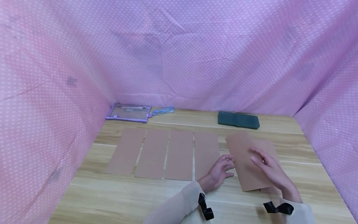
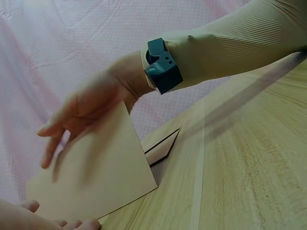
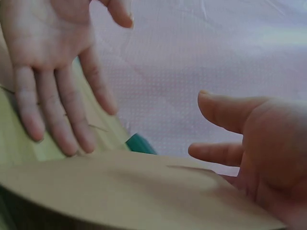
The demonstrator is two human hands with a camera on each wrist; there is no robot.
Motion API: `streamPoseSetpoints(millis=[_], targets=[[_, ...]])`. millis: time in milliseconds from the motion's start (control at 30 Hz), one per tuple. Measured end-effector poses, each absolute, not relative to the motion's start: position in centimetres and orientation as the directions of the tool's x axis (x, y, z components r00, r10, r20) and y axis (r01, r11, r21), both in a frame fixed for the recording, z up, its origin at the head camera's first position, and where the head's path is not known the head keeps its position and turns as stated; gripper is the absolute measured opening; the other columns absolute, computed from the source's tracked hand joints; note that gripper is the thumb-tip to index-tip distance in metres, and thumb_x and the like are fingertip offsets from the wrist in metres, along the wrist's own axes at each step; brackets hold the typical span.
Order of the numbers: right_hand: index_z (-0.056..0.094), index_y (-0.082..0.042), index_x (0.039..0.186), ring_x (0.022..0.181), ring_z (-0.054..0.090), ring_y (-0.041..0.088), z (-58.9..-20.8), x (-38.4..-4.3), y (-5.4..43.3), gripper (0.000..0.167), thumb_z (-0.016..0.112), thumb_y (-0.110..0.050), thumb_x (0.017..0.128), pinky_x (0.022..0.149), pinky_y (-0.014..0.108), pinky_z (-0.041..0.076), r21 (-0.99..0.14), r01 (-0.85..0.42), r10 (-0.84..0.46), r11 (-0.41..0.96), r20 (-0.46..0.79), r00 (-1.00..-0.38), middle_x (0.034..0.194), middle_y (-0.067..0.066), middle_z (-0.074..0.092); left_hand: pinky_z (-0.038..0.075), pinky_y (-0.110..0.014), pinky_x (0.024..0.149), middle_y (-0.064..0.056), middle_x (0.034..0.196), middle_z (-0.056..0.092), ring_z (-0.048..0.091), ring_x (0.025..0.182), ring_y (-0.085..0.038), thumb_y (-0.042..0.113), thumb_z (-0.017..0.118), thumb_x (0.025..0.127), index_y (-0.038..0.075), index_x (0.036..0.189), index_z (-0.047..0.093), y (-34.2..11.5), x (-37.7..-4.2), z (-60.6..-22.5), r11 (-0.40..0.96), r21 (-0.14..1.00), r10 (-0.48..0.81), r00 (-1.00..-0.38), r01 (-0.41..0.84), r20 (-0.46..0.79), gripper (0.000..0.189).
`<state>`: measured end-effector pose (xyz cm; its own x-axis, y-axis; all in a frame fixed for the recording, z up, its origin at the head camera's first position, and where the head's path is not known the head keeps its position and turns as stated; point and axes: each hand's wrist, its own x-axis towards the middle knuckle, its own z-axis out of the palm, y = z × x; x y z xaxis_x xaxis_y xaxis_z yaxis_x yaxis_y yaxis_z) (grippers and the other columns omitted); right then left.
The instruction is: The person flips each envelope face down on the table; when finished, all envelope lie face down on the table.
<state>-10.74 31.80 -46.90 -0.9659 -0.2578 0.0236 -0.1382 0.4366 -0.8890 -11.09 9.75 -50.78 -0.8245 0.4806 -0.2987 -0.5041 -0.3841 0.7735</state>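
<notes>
A brown kraft-paper sheet (image 1: 241,161) lies tilted over a second brown sheet (image 1: 269,147) on the right side of the table. My right hand (image 1: 271,171) is over the upper sheet's right part, thumb and forefinger spread apart; in the left wrist view the raised sheet hides some of its fingers. My left hand (image 1: 218,172) is close to that sheet's left edge, palm turned toward it. In the right wrist view the left fingers (image 3: 67,105) extend straight down to the sheet's far edge, and the sheet bows slightly between both hands.
Several brown sheets (image 1: 151,155) stand in a row to the left, narrow gaps between them. Along the back are a purple-edged clear zip pouch (image 1: 128,112), a small blue packet (image 1: 163,111) and a dark green case (image 1: 238,120). Pink dotted cloth (image 1: 179,56) hangs around the table.
</notes>
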Motion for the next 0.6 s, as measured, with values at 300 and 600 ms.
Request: streamPoseSetpoints(millis=[300, 600], targets=[[0.04, 0.009, 0.146, 0.114, 0.033, -0.033, -48.0, -11.1, 32.6, 0.054, 0.045, -0.028, 0.107, 0.09, -0.002, 0.033, -0.912, 0.028, -0.191, 0.409, -0.116, -0.975, 0.133, -0.033, 0.044, 0.044, -0.041, 0.1, -0.02, 0.151, 0.043, 0.047, 0.131, -0.029, 0.02, 0.048, 0.093, -0.003, 0.137, 0.043, 9.6, -11.0, -50.8, -0.367, 0.787, 0.486, -0.823, -0.496, -0.292, 0.05], [0.039, 0.009, 0.147, 0.112, 0.038, -0.032, -48.6, -11.2, 32.8, 0.056, 0.046, -0.029, 0.107, 0.089, 0.0, 0.031, -0.954, 0.109, -0.144, 0.28, -0.154, -0.977, 0.123, -0.041, 0.05, 0.047, -0.036, 0.093, -0.017, 0.14, 0.049, 0.051, 0.118, -0.02, 0.012, 0.052, 0.091, -0.005, 0.135, 0.045, 9.6, -11.0, -50.7, -0.326, 0.829, 0.462, -0.842, -0.454, -0.279, 0.048]])
